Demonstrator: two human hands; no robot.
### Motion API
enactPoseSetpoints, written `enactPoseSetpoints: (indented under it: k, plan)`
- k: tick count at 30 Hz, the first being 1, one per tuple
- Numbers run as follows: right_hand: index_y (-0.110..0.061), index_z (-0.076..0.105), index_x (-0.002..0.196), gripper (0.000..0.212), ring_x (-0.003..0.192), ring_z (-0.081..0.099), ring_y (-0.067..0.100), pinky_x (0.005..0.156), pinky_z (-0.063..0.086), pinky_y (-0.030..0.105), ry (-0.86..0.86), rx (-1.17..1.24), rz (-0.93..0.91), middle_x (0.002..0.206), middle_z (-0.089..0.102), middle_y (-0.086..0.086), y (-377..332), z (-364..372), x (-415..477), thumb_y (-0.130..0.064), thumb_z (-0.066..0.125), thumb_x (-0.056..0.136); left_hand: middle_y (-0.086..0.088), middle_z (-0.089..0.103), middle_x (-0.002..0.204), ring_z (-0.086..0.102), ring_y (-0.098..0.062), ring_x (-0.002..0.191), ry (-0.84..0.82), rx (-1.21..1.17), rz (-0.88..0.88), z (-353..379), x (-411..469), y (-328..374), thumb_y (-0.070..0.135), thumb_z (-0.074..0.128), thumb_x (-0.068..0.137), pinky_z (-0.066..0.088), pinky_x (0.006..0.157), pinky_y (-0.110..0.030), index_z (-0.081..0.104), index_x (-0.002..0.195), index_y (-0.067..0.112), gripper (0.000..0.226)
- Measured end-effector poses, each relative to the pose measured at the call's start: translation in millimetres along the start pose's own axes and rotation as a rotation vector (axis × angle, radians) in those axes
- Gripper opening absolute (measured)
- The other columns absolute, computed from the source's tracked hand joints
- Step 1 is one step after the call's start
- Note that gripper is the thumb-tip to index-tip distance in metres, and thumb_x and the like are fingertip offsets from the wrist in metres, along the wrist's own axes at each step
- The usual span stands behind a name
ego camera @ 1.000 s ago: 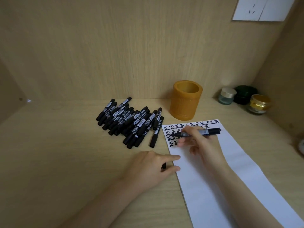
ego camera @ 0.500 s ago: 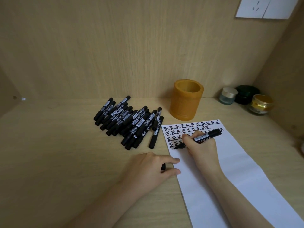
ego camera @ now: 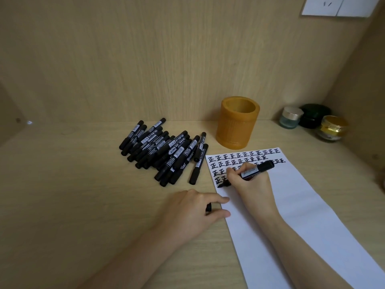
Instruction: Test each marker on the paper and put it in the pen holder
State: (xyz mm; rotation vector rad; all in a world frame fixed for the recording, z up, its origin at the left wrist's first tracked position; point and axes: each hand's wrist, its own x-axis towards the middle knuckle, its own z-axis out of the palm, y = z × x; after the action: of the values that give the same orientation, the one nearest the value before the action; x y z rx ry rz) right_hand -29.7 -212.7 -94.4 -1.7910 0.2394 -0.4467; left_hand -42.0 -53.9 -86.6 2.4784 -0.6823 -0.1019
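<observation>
My right hand (ego camera: 250, 183) grips an uncapped black marker (ego camera: 257, 169) in a writing hold, its tip touching the white paper (ego camera: 302, 207) at the left end of the fourth row of written characters. My left hand (ego camera: 193, 211) rests at the paper's left edge and pinches the marker's black cap (ego camera: 63, 207) between thumb and fingers. A pile of several capped black markers (ego camera: 164, 150) lies left of the paper. The orange pen holder (ego camera: 237, 122) stands upright behind the paper; what it holds is hidden from here.
Three small jars stand at the back right corner: a clear one with a silver lid (ego camera: 290, 117), a dark green one (ego camera: 314, 115) and a gold-lidded one (ego camera: 332, 128). Wooden walls close the back and right side. A white wall socket (ego camera: 337, 6) is top right.
My right hand has swung the marker from lying level above the rows to a writing angle and lowered its tip onto the paper's fourth row. My left hand stayed in place.
</observation>
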Motion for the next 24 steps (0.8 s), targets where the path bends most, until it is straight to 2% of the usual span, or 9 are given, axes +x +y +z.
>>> enactPoseSetpoints:
  k: [5, 11, 21, 24]
  plan:
    - [-0.007, 0.054, 0.068, 0.020, 0.051, 0.045, 0.003, 0.051, 0.037, 0.013, 0.037, -0.006, -0.014, 0.057, 0.052, 0.000, -2.0, -0.8, -1.5, -0.011, 0.067, 0.083, 0.008, 0.039, 0.046, 0.041, -0.005, 0.045, 0.007, -0.006, 0.001, 0.4, -0.7, 0.2, 0.062, 0.057, 0.080, 0.034, 0.057, -0.017, 0.060, 0.114, 0.050, 0.036]
    - [-0.009, 0.054, 0.066, 0.021, 0.053, 0.045, 0.003, 0.052, 0.036, 0.013, 0.032, 0.033, 0.000, 0.053, 0.049, -0.007, -0.3, -2.8, -0.1, -0.011, 0.067, 0.083, 0.009, 0.038, 0.044, 0.045, 0.000, 0.046, 0.003, -0.005, 0.006, -0.8, -0.7, 0.8, 0.061, 0.057, 0.080, 0.033, 0.053, -0.009, 0.060, 0.114, 0.049, 0.036]
    - [-0.007, 0.049, 0.060, 0.022, 0.051, 0.040, 0.005, 0.049, 0.033, 0.013, -0.010, -0.004, -0.021, 0.052, 0.045, -0.004, -4.1, -3.3, -2.0, -0.002, 0.063, 0.077, 0.011, 0.038, 0.048, 0.040, -0.004, 0.044, -0.006, 0.008, -0.011, -1.9, -1.8, 2.8, 0.061, 0.056, 0.081, 0.032, 0.058, -0.017, 0.059, 0.115, 0.050, 0.036]
    - [-0.010, 0.049, 0.062, 0.023, 0.050, 0.038, 0.004, 0.049, 0.032, 0.013, 0.017, 0.023, -0.014, 0.050, 0.044, -0.010, -3.4, -3.9, -1.4, -0.003, 0.063, 0.079, 0.011, 0.041, 0.050, 0.040, -0.004, 0.045, -0.007, 0.009, -0.007, -1.7, -2.1, 2.6, 0.061, 0.055, 0.081, 0.032, 0.058, -0.017, 0.059, 0.115, 0.050, 0.037]
